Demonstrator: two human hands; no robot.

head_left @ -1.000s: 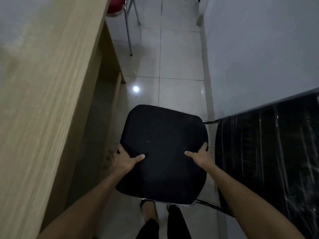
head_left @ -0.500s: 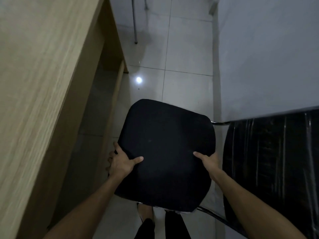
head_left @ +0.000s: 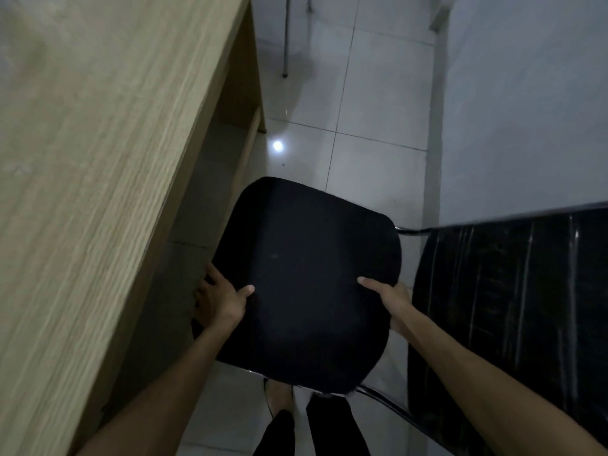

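Observation:
A black padded chair seat [head_left: 309, 274] fills the middle of the view, held above the white tiled floor. My left hand [head_left: 218, 299] grips its left edge, thumb on top and fingers curled under. Holding the right edge the same way is my right hand [head_left: 390, 297], its thumb lying across the top. A chrome tube of the chair frame [head_left: 409, 230] links the seat to the black backrest [head_left: 513, 311] on the right, which is wrapped in shiny plastic.
A light wooden desk [head_left: 98, 159] runs along the left, its side panel close to the seat. A grey wall [head_left: 526, 93] bounds the right. Metal legs of another chair [head_left: 285, 37] stand at the top. My legs and feet [head_left: 306, 422] show below the seat.
The seat has shifted slightly forward and to the right relative to the desk, and both hands have kept their grip. The red chair at the top has left the view.

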